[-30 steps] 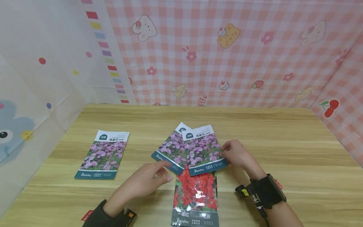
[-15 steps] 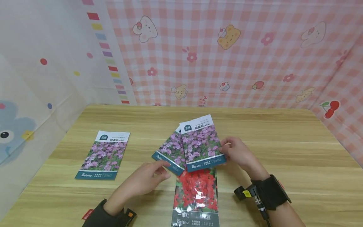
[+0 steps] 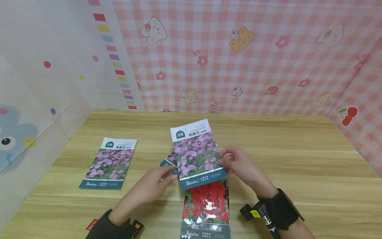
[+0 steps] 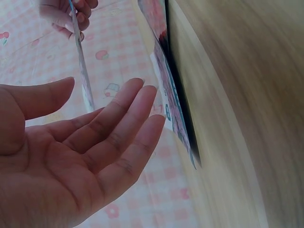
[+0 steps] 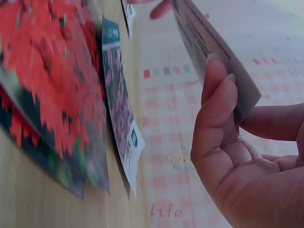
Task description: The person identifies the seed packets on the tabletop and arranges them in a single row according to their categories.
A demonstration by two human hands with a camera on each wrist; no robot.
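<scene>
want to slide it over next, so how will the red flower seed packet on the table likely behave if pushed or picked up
The red flower seed packet lies flat on the wooden table, so it should slide rather than roll or tip. Its glossy face suggests it is somewhat slippery. The similar purple packet, pinched at one edge by the right hand, stays nearly flat, so it is probably light and only mildly floppy.

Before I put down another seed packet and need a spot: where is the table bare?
The table is bare right of the right hand, along the far edge, and between the left packet and the left hand. The middle is crowded: held packet, one beneath, red packet.
</scene>
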